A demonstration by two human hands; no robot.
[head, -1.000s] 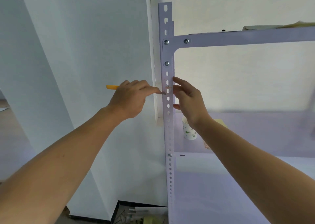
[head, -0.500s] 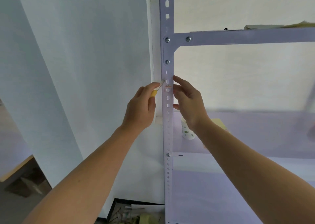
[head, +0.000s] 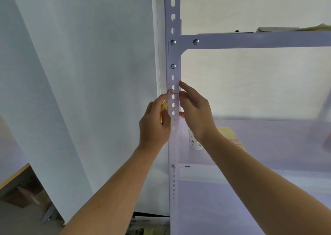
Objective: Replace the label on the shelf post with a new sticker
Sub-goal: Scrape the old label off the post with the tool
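Nearby, paper cup (head: pixel 194 144), right hand (head: pixel 197 113) partly covering

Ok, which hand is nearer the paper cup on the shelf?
Right. The right hand is just above the paper cup in view; the left hand is across the shelf post.

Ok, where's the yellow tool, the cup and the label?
tool (head: pixel 163 107), head view, on its yellow handle.
cup (head: pixel 194 144), head view, on its lower wall.
label (head: pixel 175 93), head view, on its thin orange strip.
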